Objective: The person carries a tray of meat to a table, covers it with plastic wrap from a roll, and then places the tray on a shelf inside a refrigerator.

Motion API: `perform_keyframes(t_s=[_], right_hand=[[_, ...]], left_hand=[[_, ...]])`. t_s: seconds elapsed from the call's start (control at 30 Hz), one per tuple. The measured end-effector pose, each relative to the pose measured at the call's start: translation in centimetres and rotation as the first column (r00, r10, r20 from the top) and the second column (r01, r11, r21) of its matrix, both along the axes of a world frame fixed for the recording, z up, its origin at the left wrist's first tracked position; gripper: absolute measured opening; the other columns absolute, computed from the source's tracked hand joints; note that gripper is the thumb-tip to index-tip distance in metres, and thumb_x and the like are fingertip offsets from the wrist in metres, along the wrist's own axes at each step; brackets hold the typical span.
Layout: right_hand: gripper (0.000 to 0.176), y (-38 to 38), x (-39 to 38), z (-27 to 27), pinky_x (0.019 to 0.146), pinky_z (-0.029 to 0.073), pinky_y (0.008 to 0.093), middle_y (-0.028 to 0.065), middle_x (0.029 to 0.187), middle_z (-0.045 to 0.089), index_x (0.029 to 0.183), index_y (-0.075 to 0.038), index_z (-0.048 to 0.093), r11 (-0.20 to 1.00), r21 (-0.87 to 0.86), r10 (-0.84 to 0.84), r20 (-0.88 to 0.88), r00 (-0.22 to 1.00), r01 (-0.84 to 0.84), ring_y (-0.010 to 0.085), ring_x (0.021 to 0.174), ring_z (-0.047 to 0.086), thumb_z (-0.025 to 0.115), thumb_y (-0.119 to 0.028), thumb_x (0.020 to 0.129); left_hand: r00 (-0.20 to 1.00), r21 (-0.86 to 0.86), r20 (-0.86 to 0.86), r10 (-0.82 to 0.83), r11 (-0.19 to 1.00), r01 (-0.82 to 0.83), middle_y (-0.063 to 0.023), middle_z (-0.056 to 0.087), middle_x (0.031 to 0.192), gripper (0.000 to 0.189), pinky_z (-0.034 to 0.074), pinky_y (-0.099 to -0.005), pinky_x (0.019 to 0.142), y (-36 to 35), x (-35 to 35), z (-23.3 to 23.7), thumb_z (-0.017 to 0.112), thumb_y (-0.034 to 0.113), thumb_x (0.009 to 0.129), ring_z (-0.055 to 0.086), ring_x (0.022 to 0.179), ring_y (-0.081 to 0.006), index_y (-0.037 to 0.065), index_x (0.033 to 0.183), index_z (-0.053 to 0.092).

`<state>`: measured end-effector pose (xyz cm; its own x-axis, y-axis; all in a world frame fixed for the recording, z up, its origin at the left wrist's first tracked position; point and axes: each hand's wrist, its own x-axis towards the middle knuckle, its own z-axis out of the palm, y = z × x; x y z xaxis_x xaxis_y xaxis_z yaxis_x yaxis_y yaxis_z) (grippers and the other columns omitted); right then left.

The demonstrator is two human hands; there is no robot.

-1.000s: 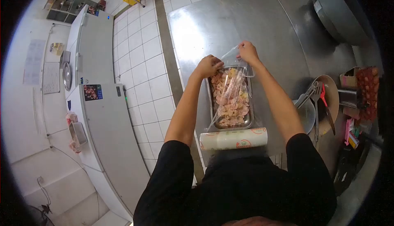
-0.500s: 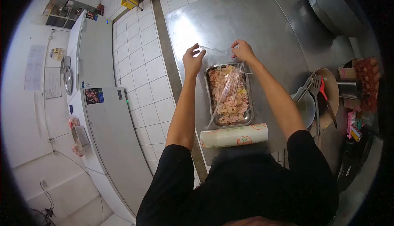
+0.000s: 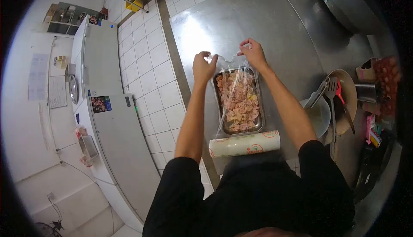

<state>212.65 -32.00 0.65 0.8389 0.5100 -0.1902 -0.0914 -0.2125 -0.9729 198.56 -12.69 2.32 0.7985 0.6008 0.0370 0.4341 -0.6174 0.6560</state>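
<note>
A metal tray (image 3: 261,123) of raw, pale pink meat pieces (image 3: 238,101) sits on the steel table in front of me. Clear plastic wrap (image 3: 234,81) stretches over it from a printed roll (image 3: 245,145) lying at the tray's near end. At the tray's far left corner, my left hand (image 3: 204,68) pinches one side of the film's loose edge. My right hand (image 3: 253,54) grips the other side beyond the far right corner, fingers curled. Between the two hands the film edge sags slightly.
Right of the tray are a bowl (image 3: 319,116), tongs (image 3: 317,93), a spatula (image 3: 331,91) and a red-handled utensil (image 3: 339,93). A large metal pot (image 3: 350,9) stands at the back right, egg trays (image 3: 384,82) at the far right. White chest freezers (image 3: 122,146) line the left wall.
Both hands have come slightly nearer the tray's far end, still holding the film edge. The film over the meat lies differently, with its fold shifted.
</note>
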Motion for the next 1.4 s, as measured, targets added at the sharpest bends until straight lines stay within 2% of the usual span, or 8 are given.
perform_keyframes(t_s=[0.3,0.4,0.53,0.7,0.87,1.03,1.17,1.4], right_hand=[[0.022,-0.5,-4.9,8.7,0.089,0.061,0.0339,0.0042,0.087,0.071,0.114,-0.003,0.06,0.744,0.628,0.053,-0.396,0.917,0.229,0.017,0.084,0.073,0.072,-0.009,0.096],[0.023,-1.7,-6.4,12.8,0.09,0.061,0.0332,0.0034,0.088,0.072,0.114,-0.004,0.061,0.764,0.634,0.083,-0.283,0.956,0.122,0.0165,0.082,0.072,0.073,-0.011,0.097],[0.019,-4.3,-7.3,18.1,0.087,0.063,0.0304,0.0027,0.084,0.067,0.112,-0.002,0.064,0.786,0.617,0.089,-0.043,0.995,-0.044,0.0143,0.081,0.072,0.071,-0.011,0.098],[0.011,-11.5,-9.3,25.6,0.06,0.055,0.0241,-0.0033,0.076,0.053,0.106,-0.004,0.068,0.974,0.197,-0.211,0.621,0.755,0.11,0.0062,0.067,0.055,0.072,-0.006,0.096],[0.012,-20.9,-18.9,29.4,0.043,0.04,0.0221,-0.0021,0.074,0.056,0.106,-0.006,0.066,0.9,0.405,0.034,0.304,0.952,-0.161,0.0024,0.052,0.048,0.072,-0.006,0.096],[0.015,-29.0,-24.8,28.5,0.041,0.039,0.0217,-0.0008,0.08,0.059,0.105,-0.008,0.065,0.803,0.574,-0.111,-0.124,0.986,0.163,0.0029,0.053,0.049,0.075,-0.006,0.093],[0.015,-29.3,-27.1,18.6,0.055,0.043,0.0242,-0.0009,0.083,0.06,0.105,-0.004,0.065,0.976,-0.042,0.217,0.083,0.973,-0.215,0.0057,0.064,0.053,0.072,-0.005,0.092],[0.02,-25.4,-28.4,5.2,0.066,0.049,0.0327,0.0032,0.077,0.061,0.108,-0.002,0.069,0.985,-0.13,-0.079,0.259,0.963,0.116,0.0158,0.07,0.06,0.07,-0.006,0.088]], left_hand=[[0.999,-0.428,0.003,-0.045,0.903,0.042,-0.0085,0.071,0.096,0.054,0.053,-0.0326,0.079,-10.6,-7.9,0.0,0.075,0.04,0.095,0.065,0.087,-0.016,-0.002,0.127,0.063],[0.94,-0.936,0.236,0.245,0.316,0.153,-0.0057,0.066,0.102,0.038,0.048,-0.0295,0.088,-12.9,-8.9,2.8,0.06,0.036,0.106,0.06,0.096,-0.0133,0.002,0.121,0.063],[0.918,-0.733,0.185,-0.349,0.573,0.366,-0.0065,0.069,0.101,0.031,0.051,-0.0279,0.081,-13.9,-10.5,8.5,0.061,0.034,0.106,0.064,0.09,-0.0141,0.003,0.113,0.066],[0.896,-0.778,0.245,-0.371,0.475,0.41,-0.009,0.069,0.108,0.034,0.063,-0.0361,0.081,-15.5,-12.1,12.2,0.054,0.028,0.11,0.068,0.097,-0.0184,-0.002,0.122,0.065],[0.886,-0.709,0.288,-0.363,0.541,0.452,-0.0108,0.069,0.11,0.043,0.066,-0.0381,0.082,-15.9,-13.7,15.3,0.047,0.033,0.112,0.07,0.103,-0.0206,-0.004,0.127,0.064],[0.862,-0.662,0.339,-0.376,0.556,0.503,-0.0083,0.067,0.087,0.043,0.059,-0.0331,0.073,-16.2,-14.8,15.4,0.043,0.034,0.114,0.067,0.082,-0.0173,-0.002,0.106,0.065],[0.829,-0.572,0.323,-0.457,0.603,0.555,-0.0071,0.06,0.079,0.043,0.053,-0.0336,0.07,-16.5,-15.1,14.7,0.047,0.038,0.112,0.061,0.074,-0.0171,0.001,0.094,0.06],[0.636,-0.116,-0.078,-0.768,0.64,0.76,-0.0245,0.074,0.098,0.06,0.057,-0.0465,0.081,-19.8,-14.7,14.4,0.084,0.043,0.082,0.074,0.093,-0.0363,-0.005,0.113,0.066]])
